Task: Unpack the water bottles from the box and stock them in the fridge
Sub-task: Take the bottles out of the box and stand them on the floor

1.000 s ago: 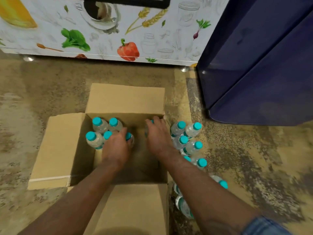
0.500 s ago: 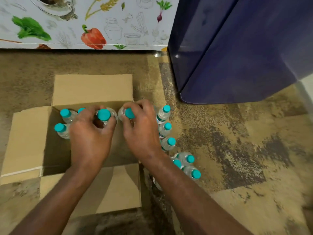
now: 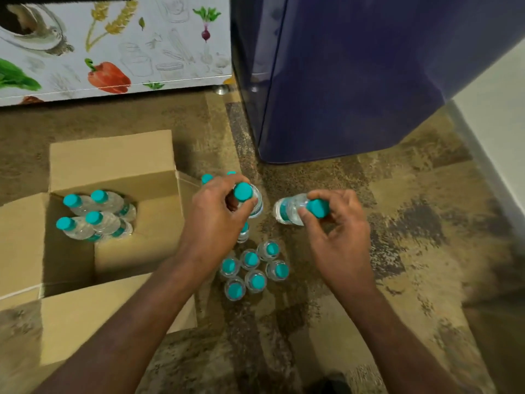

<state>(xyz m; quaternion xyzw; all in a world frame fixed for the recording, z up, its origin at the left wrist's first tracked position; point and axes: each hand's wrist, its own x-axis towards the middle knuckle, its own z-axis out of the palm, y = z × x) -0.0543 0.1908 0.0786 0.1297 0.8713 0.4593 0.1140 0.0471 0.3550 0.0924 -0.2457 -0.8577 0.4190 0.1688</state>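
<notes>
Teal-capped bottle (image 3: 243,192) pinched at cap in left grip (image 3: 216,220), second bottle (image 3: 287,213) tilted in right grip (image 3: 338,243), both above floor (image 3: 397,280) beside box (image 3: 113,155). Risk: cap-only hold slipping, toppling standing cluster (image 3: 255,270).

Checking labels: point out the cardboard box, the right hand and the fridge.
cardboard box (image 3: 113,155), head view, far flap.
right hand (image 3: 338,243), head view, back of the hand.
fridge (image 3: 355,81), head view, blue panel.
</notes>
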